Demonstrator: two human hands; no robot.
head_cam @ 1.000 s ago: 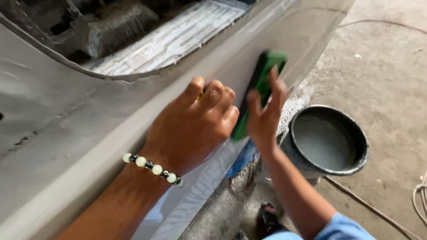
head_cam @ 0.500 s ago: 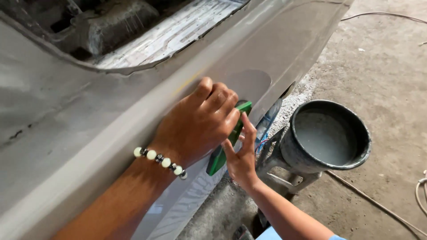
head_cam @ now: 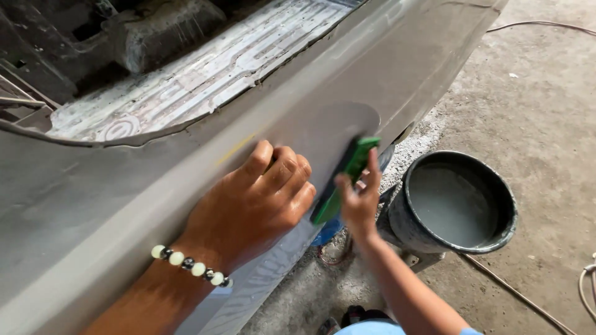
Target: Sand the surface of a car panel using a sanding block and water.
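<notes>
I am seeing my right hand (head_cam: pixel 359 201) gripping a green block (head_cam: pixel 343 178) and pressing it flat against the grey panel (head_cam: pixel 186 198), just beside my left hand (head_cam: pixel 251 208). My left hand is holding nothing; its fingers are curled and its palm is bracing on the panel. Around the block a darker, wet-looking patch (head_cam: pixel 329 133) is showing, so I am judging that area as worked, while the panel to both sides is looking dull and dry, likely untouched. 1 bucket (head_cam: pixel 456 205) of grey water is standing on the floor (head_cam: pixel 534 111) close by.
</notes>
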